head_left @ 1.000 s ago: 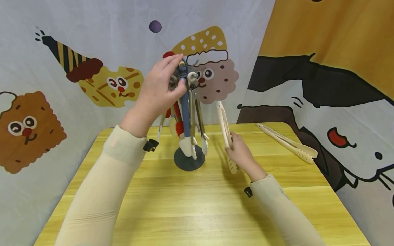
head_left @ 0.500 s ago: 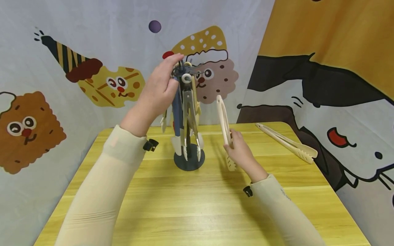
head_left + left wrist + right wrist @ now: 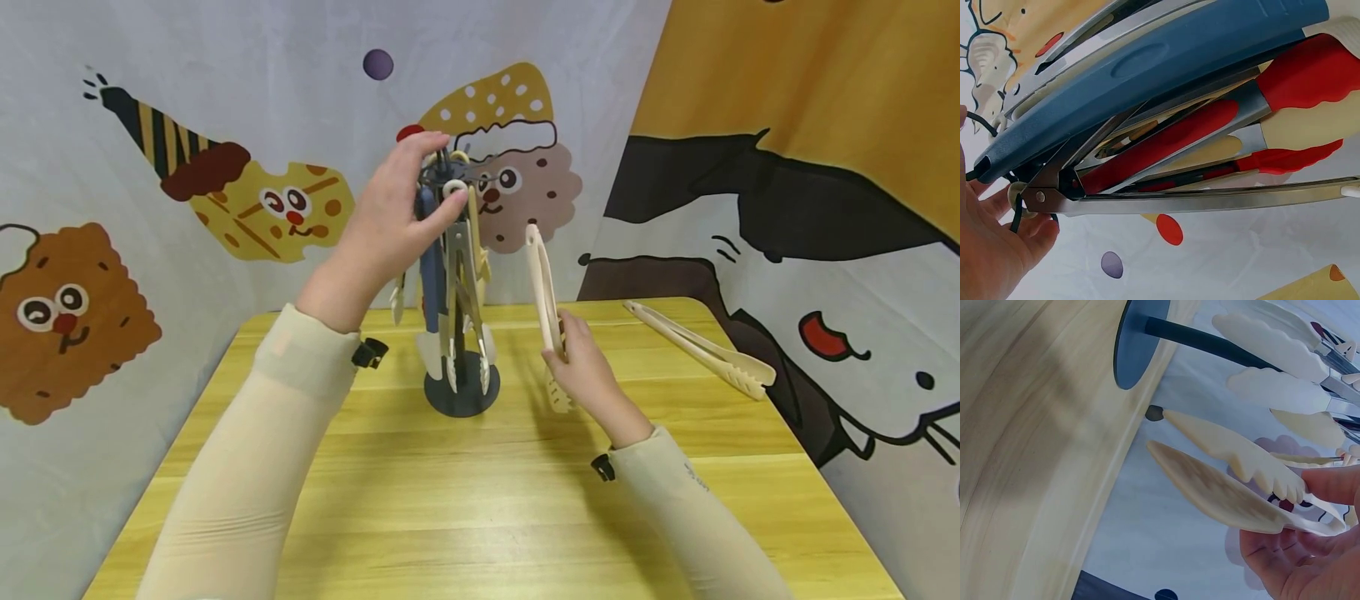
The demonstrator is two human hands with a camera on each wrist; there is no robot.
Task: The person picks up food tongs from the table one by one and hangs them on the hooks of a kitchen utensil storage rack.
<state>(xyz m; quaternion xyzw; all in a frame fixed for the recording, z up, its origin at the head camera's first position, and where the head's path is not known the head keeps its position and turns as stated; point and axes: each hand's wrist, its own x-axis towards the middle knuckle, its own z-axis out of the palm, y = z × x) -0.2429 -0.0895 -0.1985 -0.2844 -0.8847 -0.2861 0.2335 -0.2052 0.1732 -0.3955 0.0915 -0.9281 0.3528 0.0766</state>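
A dark rack (image 3: 461,402) with a round base stands on the table, several tongs hanging from its top hooks. My left hand (image 3: 382,221) holds the rack's top, its thumb over the ring of a hanging pair; part of its grip is hidden. In the left wrist view, blue-handled tongs (image 3: 1135,81) and red-tipped tongs (image 3: 1310,69) hang close to that hand. My right hand (image 3: 588,368) grips cream tongs (image 3: 542,283) by the middle, ring end up, to the rack's right. In the right wrist view, their scalloped heads (image 3: 1222,497) stand slightly apart.
Another cream pair of tongs (image 3: 693,343) lies on the wooden table (image 3: 480,508), at its back right. Behind the table hangs a printed cloth (image 3: 315,67) with cartoon figures.
The rack has turned, bringing a metal pair of tongs to the front and the blue pair leftward. The right hand has raised its tongs slightly. My left thumb has stretched out again.
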